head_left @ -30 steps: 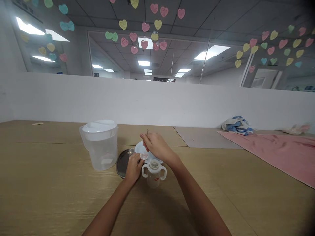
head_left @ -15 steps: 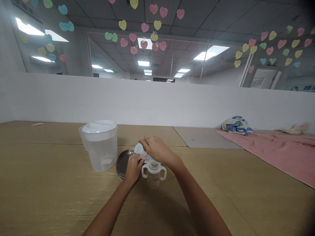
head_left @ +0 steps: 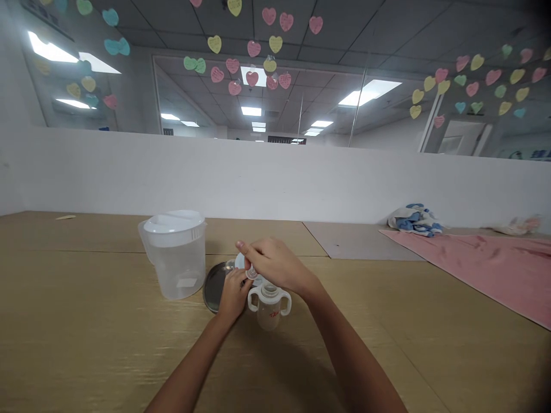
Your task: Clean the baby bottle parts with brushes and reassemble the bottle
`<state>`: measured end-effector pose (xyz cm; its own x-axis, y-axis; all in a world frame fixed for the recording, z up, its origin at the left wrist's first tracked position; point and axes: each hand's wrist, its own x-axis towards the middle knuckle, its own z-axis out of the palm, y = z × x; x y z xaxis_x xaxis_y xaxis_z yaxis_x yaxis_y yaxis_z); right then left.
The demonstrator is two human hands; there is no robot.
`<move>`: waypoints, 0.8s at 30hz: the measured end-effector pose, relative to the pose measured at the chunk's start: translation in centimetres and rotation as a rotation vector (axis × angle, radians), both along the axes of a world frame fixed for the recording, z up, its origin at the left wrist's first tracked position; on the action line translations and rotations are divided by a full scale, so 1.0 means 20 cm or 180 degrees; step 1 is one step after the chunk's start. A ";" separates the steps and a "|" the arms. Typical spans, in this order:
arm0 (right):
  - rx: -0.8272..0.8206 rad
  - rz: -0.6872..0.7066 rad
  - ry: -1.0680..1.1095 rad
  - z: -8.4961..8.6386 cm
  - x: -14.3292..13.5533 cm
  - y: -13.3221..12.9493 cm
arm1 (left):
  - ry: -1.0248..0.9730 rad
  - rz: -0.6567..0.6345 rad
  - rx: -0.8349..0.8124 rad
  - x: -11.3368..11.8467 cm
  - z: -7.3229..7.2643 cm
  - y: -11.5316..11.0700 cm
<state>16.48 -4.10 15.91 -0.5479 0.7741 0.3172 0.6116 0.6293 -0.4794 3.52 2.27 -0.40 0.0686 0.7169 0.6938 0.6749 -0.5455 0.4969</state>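
Observation:
In front of me a clear baby bottle [head_left: 269, 312] with two white handles stands upright on the table, its neck uncovered. Just beyond it, my left hand [head_left: 233, 292] pinches a small white ring-shaped bottle top [head_left: 252, 274]. My right hand [head_left: 275, 264] is closed directly above that top, with the thumb pointing up and left. A thin wire-like stick showed in this hand a moment ago; the fingers now hide it. Behind my hands lie a white piece [head_left: 240, 261] and a round dark metal tray [head_left: 214, 287], both partly covered.
Left of the tray stands a translucent lidded pitcher [head_left: 178, 258]. At the right are a pink cloth [head_left: 482, 264] and a crumpled blue-and-white cloth [head_left: 415, 219]. A small flat stick [head_left: 65, 217] lies at the far left. A white wall [head_left: 275, 178] borders the table's far side.
My right hand has tilted and lowered slightly over the bottle top, its thumb moving left. The thin stick has gone from sight. My left hand and the bottle stay put.

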 end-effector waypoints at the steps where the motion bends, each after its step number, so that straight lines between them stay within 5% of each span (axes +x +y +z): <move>1: 0.0014 -0.0028 0.0013 0.00 0.00 0.00 | 0.0005 -0.0010 -0.0017 0.00 0.00 0.00; 6: 0.0248 -0.0065 -0.0071 -0.02 -0.01 0.02 | -0.0099 -0.0087 -0.0120 0.00 0.02 -0.01; 24: -0.0355 0.0156 -0.0298 -0.10 -0.01 0.15 | -0.0452 -0.0359 -0.0262 0.00 0.01 0.00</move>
